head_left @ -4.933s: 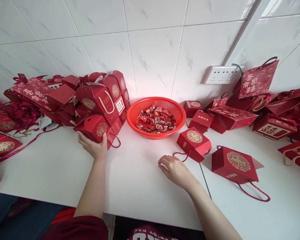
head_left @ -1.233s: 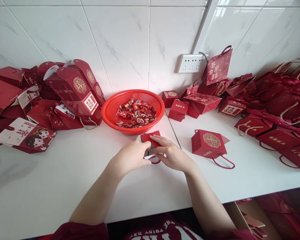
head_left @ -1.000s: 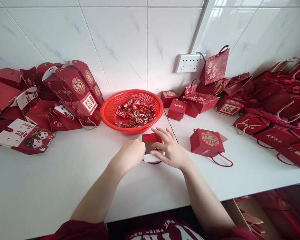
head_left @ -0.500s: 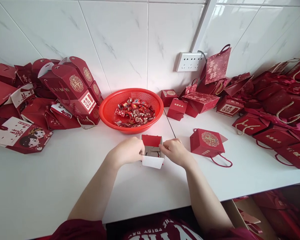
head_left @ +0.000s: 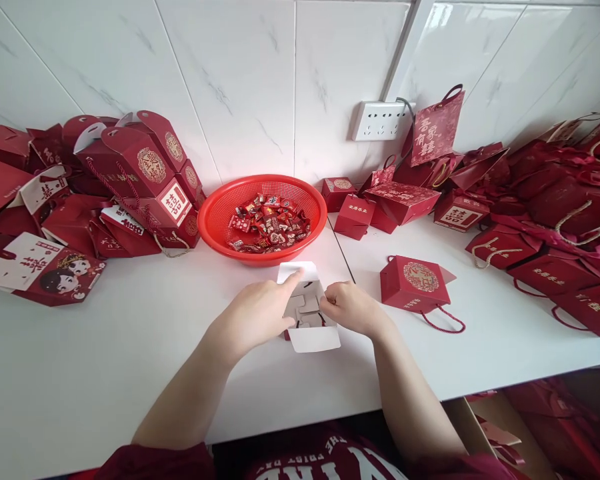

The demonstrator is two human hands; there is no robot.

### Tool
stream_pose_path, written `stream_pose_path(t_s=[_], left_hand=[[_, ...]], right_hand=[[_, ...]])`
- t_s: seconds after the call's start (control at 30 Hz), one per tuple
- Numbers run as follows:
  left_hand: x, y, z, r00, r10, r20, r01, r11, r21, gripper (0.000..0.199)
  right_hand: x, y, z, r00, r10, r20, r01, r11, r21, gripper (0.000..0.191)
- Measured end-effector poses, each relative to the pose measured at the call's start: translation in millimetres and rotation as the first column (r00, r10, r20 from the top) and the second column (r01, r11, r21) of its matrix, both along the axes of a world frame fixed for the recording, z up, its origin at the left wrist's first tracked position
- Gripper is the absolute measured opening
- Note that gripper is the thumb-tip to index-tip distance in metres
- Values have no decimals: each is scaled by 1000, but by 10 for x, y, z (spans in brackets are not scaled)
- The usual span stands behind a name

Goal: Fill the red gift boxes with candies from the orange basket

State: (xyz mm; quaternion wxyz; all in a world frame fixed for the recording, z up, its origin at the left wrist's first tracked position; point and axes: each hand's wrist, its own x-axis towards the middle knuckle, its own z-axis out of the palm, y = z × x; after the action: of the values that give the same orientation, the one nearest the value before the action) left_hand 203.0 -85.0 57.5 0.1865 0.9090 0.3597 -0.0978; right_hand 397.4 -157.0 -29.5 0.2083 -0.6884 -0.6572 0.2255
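Observation:
A small gift box (head_left: 309,308) stands open-topped on the table before me, its white inside facing up and both end flaps folded outward. Dark bits of cord show inside it. My left hand (head_left: 257,313) is at the box's left side, index finger stretched onto the far flap and thumb apart near the front corner. With fingers curled, my right hand (head_left: 353,308) grips the right wall. Behind the box is a red plastic basket (head_left: 215,248) holding wrapped candies (head_left: 275,223). A closed red gift box (head_left: 414,283) with a rope handle lies to the right.
Red gift boxes (head_left: 145,167) are piled at the left, beside one with a cartoon couple (head_left: 63,273). More boxes (head_left: 555,267) crowd the right side. A power strip (head_left: 383,121) is on the tiled wall (head_left: 250,80). Below the table's edge, a carton (head_left: 473,427) holds red items.
The far flap, raised before with its red side showing, now lies folded back, white side up. My left hand has opened out, its index finger on that flap. The box sits slightly nearer.

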Motion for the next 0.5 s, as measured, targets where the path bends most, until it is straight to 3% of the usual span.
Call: stream_pose_path(t_s=[0.07,0.17,0.37,0.5], left_hand=[[22,5,-6,999,30,-35,-29,999,41,67],[69,66,-66,997,53,-60,-46,993,107,22],[169,212,-229,999,27,-46,-25,999,35,32],[141,209,-223,998,45,-47,-44,999,18,29]], right_hand=[[-14,-12,11,999,34,3,-34,999,22,35],[-34,-15,6,995,96,-16,-95,995,30,33],[-39,13,-57,985,165,-47,-161,984,72,32],[-31,35,-65,974,202,-102,-189,975,119,37]])
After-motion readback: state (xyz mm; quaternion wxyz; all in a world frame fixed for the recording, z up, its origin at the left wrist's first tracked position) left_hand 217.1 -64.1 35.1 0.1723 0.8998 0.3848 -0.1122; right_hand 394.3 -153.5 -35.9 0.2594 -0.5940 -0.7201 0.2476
